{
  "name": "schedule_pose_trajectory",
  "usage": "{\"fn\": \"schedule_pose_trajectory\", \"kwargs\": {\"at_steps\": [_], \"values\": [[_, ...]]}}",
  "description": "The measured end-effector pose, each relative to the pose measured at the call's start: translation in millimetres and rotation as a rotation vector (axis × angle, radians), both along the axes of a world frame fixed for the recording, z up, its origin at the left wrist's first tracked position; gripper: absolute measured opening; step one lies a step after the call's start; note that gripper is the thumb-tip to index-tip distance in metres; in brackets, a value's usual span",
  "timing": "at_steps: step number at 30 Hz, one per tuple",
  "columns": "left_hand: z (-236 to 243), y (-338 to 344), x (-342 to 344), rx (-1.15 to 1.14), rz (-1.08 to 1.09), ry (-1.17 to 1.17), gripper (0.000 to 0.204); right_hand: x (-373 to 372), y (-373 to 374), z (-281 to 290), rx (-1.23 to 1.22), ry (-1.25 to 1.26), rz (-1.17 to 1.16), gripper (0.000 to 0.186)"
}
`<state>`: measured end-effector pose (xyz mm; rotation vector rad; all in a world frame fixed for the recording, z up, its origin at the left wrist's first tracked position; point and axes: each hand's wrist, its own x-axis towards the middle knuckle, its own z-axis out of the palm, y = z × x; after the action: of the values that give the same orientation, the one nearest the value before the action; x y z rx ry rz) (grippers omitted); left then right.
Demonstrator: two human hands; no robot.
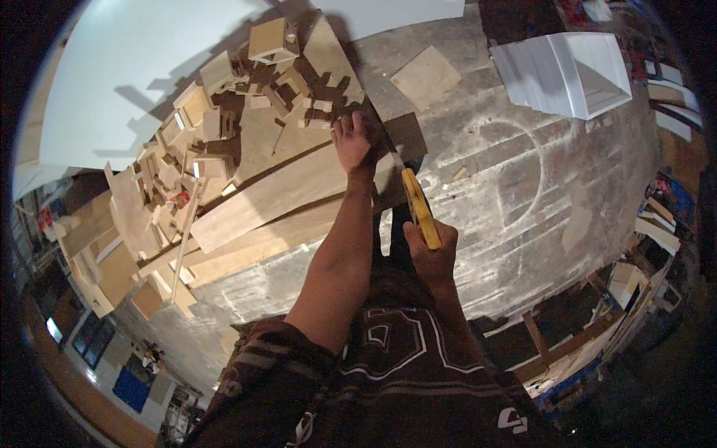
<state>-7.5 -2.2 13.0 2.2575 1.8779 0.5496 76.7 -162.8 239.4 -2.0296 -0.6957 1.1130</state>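
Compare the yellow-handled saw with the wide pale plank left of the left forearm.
The saw has a yellow handle; the plank is plain pale wood. The saw is gripped in the right hand; the plank lies broad face up. In the picture, the saw slants up leftward, the plank up rightward. Both are longer than they are wide.

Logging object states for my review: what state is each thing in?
Saw: held, blade pointing away
Right hand: closed on the saw
Long board: lying flat
Left hand: resting on the long board
Wood blocks: loosely scattered
White box: open-sided
Square panel: lying flat
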Motion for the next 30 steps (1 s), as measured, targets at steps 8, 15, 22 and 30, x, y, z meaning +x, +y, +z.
{"fn": "schedule_pose_trajectory", "kwargs": {"at_steps": [8, 15, 22, 30], "values": [[14.2, 2.2, 1.5, -0.064, -0.025, 0.006, 0.037, 10.1, 0.3, 24.2, -0.053, 0.034, 0.016, 0.034], [10.1, 3.5, 4.6, -0.108, 0.017, 0.0, 0.033, 16.8, 3.4, 47.2, -0.098, 0.079, 0.04, 0.032], [8.3, 1.4, 3.4, -0.117, 0.035, -0.013, 0.027, 23.3, 7.3, 48.9, -0.102, 0.132, 0.046, 0.031], [8.3, 0.2, 2.2, -0.106, -0.018, 0.017, 0.03, 28.0, 1.0, 61.2, -0.087, 0.083, 0.12, 0.037]]}}
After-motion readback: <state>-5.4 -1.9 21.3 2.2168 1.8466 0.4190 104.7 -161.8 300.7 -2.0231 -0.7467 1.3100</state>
